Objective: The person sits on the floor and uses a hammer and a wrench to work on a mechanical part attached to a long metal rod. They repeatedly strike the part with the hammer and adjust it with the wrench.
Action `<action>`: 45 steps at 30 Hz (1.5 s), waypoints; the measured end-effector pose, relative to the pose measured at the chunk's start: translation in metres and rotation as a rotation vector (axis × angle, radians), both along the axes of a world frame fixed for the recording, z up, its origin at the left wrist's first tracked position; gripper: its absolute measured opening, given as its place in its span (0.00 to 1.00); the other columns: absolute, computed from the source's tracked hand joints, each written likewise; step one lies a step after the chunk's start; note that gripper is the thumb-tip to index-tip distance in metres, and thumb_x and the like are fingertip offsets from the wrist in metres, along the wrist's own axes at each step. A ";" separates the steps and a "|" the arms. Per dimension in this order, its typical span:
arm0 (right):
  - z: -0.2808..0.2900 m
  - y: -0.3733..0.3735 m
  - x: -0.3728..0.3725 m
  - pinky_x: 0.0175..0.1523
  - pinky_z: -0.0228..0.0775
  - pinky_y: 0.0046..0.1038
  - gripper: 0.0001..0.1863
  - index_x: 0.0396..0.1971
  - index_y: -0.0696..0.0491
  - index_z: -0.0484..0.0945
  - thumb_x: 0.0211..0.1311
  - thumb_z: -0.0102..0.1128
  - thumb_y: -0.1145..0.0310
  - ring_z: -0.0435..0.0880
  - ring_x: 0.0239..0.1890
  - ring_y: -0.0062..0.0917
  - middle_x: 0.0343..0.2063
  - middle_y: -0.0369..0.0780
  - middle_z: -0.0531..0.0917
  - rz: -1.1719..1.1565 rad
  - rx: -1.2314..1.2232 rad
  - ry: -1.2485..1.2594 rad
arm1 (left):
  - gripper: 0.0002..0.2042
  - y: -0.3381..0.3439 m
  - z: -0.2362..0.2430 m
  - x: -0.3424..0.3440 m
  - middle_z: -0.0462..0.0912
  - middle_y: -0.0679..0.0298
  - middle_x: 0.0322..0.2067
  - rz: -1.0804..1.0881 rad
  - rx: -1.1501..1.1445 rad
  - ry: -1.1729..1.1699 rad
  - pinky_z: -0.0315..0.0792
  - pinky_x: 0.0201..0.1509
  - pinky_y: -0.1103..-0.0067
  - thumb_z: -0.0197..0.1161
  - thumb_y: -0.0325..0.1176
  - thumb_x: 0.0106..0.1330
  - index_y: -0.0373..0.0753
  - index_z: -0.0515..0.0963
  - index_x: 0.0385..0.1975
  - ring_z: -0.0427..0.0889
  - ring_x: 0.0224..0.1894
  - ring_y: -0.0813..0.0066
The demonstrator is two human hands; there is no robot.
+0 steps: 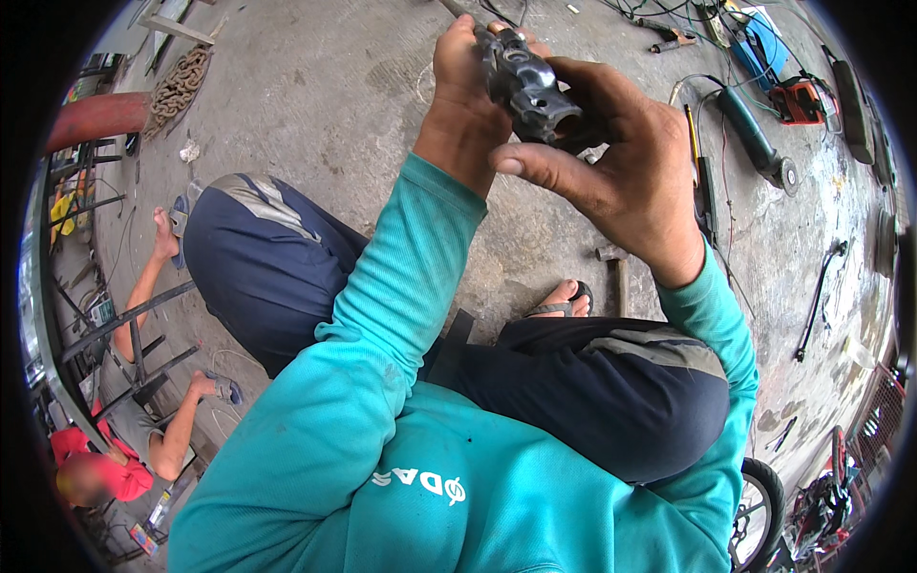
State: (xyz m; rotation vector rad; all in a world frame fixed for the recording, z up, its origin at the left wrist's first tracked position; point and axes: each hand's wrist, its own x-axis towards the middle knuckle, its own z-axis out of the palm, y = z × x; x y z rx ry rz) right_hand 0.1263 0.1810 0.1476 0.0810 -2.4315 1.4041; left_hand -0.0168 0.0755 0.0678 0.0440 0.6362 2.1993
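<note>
A glossy black metal part (535,91) with several holes and a round opening at its near end is held up over the floor, between both hands. My left hand (461,72) is closed around its left side, with the fingers partly hidden. On the other side, my right hand (635,143) curves its fingers behind the part, while its thumb stands away from the near end. Below my right wrist, a hammer (620,286) lies on the concrete, partly covered by my leg. My sandalled foot (564,301) rests beside it.
To the right lie an angle grinder (755,134), a red-orange device (800,100), cables and a clamp-like holder (673,41). A long black rod (820,301) lies farther right. At left are a rusty chain (177,88), a black metal frame (143,329) and a seated person (124,468).
</note>
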 end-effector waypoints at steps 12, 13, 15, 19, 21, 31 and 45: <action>-0.159 0.121 0.045 0.38 0.78 0.29 0.26 0.46 0.61 0.82 0.66 0.65 0.50 0.89 0.33 0.28 0.32 0.45 0.88 -0.477 -0.053 -0.701 | 0.21 -0.004 -0.064 0.040 0.66 0.68 0.18 0.006 0.199 -0.319 0.63 0.26 0.78 0.47 0.53 0.75 0.45 0.73 0.25 0.67 0.21 0.74; -0.186 0.123 0.055 0.40 0.79 0.33 0.26 0.46 0.60 0.82 0.63 0.68 0.51 0.89 0.35 0.33 0.33 0.47 0.88 -0.437 0.155 -0.736 | 0.21 -0.004 -0.069 0.043 0.66 0.68 0.18 -0.011 0.208 -0.319 0.63 0.26 0.78 0.47 0.53 0.75 0.45 0.73 0.25 0.67 0.21 0.74; -0.227 0.113 0.060 0.45 0.79 0.39 0.26 0.47 0.57 0.82 0.58 0.71 0.52 0.88 0.39 0.42 0.36 0.49 0.88 -0.379 0.334 -0.763 | 0.22 -0.005 -0.079 0.048 0.66 0.68 0.18 -0.011 0.210 -0.318 0.62 0.25 0.79 0.47 0.55 0.76 0.45 0.73 0.25 0.66 0.20 0.75; -0.285 0.090 0.060 0.50 0.76 0.42 0.26 0.51 0.56 0.79 0.58 0.71 0.55 0.86 0.46 0.46 0.40 0.52 0.87 -0.411 0.278 -0.778 | 0.25 -0.008 -0.094 0.049 0.65 0.67 0.17 -0.012 0.206 -0.355 0.60 0.23 0.76 0.43 0.61 0.76 0.46 0.70 0.25 0.66 0.19 0.72; -0.302 0.091 0.065 0.47 0.76 0.41 0.25 0.50 0.57 0.78 0.60 0.70 0.56 0.86 0.43 0.43 0.37 0.50 0.87 -0.449 0.196 -0.762 | 0.25 -0.008 -0.093 0.051 0.65 0.67 0.17 -0.018 0.223 -0.359 0.61 0.23 0.77 0.44 0.60 0.76 0.46 0.70 0.25 0.66 0.19 0.72; -0.241 0.078 0.086 0.34 0.70 0.25 0.15 0.49 0.60 0.76 0.77 0.52 0.63 0.78 0.27 0.22 0.29 0.38 0.80 -0.446 -1.114 -0.607 | 0.25 -0.014 -0.096 0.062 0.63 0.67 0.17 0.000 0.124 -0.329 0.60 0.22 0.76 0.42 0.60 0.77 0.46 0.69 0.26 0.65 0.19 0.73; -0.162 0.047 0.080 0.35 0.70 0.22 0.21 0.52 0.64 0.75 0.71 0.55 0.61 0.78 0.30 0.21 0.33 0.40 0.81 -0.353 -1.322 -0.389 | 0.25 -0.021 -0.101 0.065 0.63 0.68 0.17 0.013 0.075 -0.324 0.60 0.20 0.77 0.41 0.60 0.77 0.47 0.67 0.27 0.66 0.18 0.73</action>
